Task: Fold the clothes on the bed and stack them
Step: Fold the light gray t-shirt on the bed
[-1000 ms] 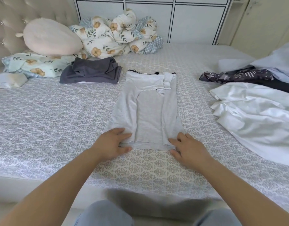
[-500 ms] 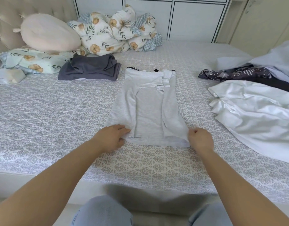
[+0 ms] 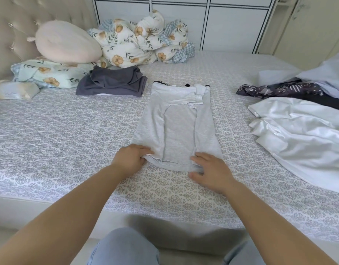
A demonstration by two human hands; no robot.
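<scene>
— Light grey knit shirt, sides folded in, lies flat on the grey patterned quilted bedspread. What's around the hands?

— Beyond the left hand, a folded dark grey garment; right of the right hand, a crumpled white satin garment.

— And the grips?

— Left pinches the hem's near corner. Right's fingers lie nearly straight on the other corner, thumb on the bedspread.

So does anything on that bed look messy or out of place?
Mostly the right side: a white satin garment lies crumpled and unfolded, with a dark patterned garment bunched beyond it. The light grey shirt being folded lies neatly, though its sleeve ends near the collar are a bit rumpled. The dark grey stack sits tidy.
</scene>
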